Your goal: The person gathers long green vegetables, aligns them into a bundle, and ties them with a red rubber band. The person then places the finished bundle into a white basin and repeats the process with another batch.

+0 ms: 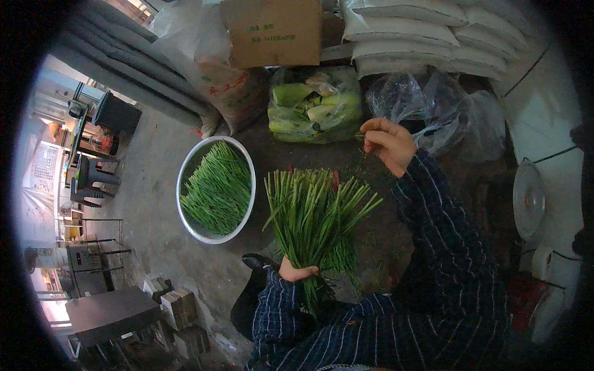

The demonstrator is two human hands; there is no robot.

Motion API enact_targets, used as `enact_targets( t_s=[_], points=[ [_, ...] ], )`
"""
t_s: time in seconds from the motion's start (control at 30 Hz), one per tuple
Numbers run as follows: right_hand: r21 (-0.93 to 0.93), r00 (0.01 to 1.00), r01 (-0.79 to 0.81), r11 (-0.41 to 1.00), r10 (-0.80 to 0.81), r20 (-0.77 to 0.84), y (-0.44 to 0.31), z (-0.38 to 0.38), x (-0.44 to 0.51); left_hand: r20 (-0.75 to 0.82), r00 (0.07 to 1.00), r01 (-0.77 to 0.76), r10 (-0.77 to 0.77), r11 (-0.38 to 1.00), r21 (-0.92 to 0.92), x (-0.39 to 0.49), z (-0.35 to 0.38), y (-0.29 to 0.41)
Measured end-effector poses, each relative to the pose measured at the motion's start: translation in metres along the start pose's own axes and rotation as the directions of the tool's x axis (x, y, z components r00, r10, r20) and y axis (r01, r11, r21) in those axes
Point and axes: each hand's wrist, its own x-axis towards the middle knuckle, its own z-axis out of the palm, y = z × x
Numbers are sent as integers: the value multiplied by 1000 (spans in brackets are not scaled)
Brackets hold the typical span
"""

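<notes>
My left hand [296,271] grips a thick bunch of garlic chives [306,218] near its lower, leafy end, close to my lap. The pale stalk ends fan out away from me. Beyond and right of the bunch, my right hand [390,144] is raised with thumb and fingers pinched on a small green scrap [360,136]. Left of the bunch, a round metal basin [179,204] on the floor holds many more chives [218,190], laid side by side. More greens lie partly hidden under and behind the held bunch.
A clear plastic bag of green vegetables [315,106] lies ahead, before a cardboard box [274,32]. Stacked white sacks [403,30] and crumpled plastic bags [422,102] stand ahead right. A full sack [222,88] is ahead left; a low table [113,308] and bricks [178,306] sit left.
</notes>
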Motion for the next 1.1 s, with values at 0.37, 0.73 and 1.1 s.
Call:
enact_targets(
  t_s=[0.37, 0.73, 1.1],
  points=[
    [-548, 802, 194, 814, 189, 566, 16, 30, -3, 142, 982, -139, 126, 987, 81, 6, -13, -20],
    [-447, 930, 104, 889, 72, 360, 20, 42, -17, 165, 971, -107, 172, 933, -343, 5, -9, -19],
    [-727, 935, 353, 589, -186, 303, -1, 16, -11, 251, 952, -92, 175, 946, -312, 3, -16, -25]
  ],
)
